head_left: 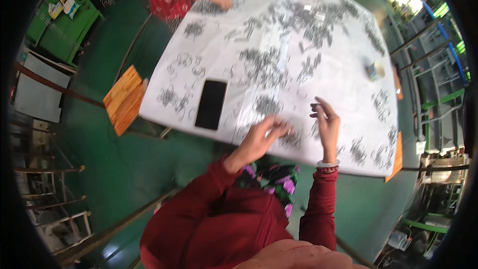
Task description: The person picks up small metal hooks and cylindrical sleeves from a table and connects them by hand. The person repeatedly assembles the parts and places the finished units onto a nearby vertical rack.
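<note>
My left hand (262, 137) rests fingers-down, loosely curled, on a pile of small metal clips (291, 138) at centre frame, while my right hand (326, 119) pinches one clip just right, black phone (211, 104) lying left.

Floor (124, 169): dark green, smooth.
Table (214, 45): large, covered in white.
Stool (124, 99): orange wood, beside the table.
Cabinet (59, 25): green, far left.
Racks (433, 94): green metal, right side.
</note>
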